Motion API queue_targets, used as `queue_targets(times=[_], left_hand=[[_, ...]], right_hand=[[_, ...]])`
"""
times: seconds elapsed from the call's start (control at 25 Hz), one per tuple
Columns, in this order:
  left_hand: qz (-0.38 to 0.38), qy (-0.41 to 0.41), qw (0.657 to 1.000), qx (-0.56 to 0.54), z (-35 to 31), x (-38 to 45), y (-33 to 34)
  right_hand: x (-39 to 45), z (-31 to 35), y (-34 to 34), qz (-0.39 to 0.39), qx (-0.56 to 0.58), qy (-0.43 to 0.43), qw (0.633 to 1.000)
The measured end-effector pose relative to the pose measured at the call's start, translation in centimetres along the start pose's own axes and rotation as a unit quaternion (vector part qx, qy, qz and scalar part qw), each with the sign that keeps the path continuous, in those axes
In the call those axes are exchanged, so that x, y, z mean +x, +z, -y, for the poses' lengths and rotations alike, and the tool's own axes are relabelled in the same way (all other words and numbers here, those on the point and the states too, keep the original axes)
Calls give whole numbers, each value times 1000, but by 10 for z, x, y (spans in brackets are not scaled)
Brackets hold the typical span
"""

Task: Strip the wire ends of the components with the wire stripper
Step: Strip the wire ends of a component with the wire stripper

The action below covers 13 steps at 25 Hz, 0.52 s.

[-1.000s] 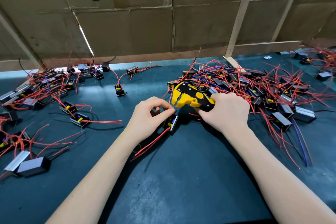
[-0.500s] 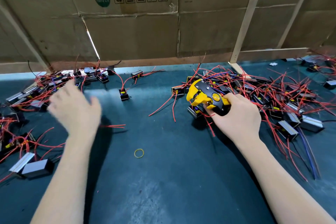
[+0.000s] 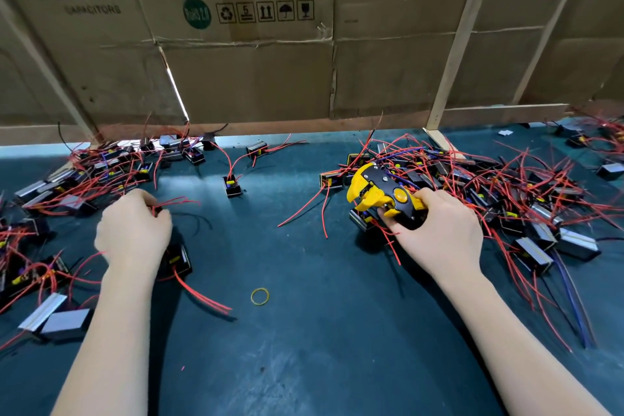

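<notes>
My right hand (image 3: 442, 233) grips the handles of the yellow and black wire stripper (image 3: 378, 194), whose jaws point left over the edge of the right pile. A small black component (image 3: 359, 220) lies just under the stripper. My left hand (image 3: 133, 230) is at the left, with its fingers curled round a bunch of red wires (image 3: 177, 203) that stick out to the right. Another black component (image 3: 179, 260) with red leads lies on the mat beside that wrist, partly hidden by it.
Heaps of black components with red wires lie at the left (image 3: 84, 172) and right (image 3: 506, 186) of the dark green mat (image 3: 304, 348). A single component (image 3: 232, 185) and a yellow rubber band (image 3: 260, 296) lie between. A cardboard wall (image 3: 253, 78) closes the back.
My left hand left the stripper, swung left to the left pile and has now closed on red wires. The right hand kept the stripper and drew back slightly to the right.
</notes>
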<state>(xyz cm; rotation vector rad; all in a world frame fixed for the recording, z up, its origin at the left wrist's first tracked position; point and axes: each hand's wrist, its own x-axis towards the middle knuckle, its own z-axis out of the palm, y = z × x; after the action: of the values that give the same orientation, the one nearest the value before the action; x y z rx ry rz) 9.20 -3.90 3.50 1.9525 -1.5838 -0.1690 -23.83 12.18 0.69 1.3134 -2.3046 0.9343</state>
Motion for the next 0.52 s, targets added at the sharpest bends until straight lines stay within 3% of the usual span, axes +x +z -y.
queue_targets(times=[0.16,0.28,0.4,0.52], left_hand=[[39,-78,996,34,-1,1,-5],[67,-9,997,20,1,2,-3],[97,102,980,-139,-5,1,7],[132,148,938,-285,-20,-9,11]], right_hand=[[0,-1,1,4,-2,5,1000],[1,-1,2,8,2,10,1000],[1,2,1,9,7,10,1000],[1,4,-1,-5,25,13,1000]])
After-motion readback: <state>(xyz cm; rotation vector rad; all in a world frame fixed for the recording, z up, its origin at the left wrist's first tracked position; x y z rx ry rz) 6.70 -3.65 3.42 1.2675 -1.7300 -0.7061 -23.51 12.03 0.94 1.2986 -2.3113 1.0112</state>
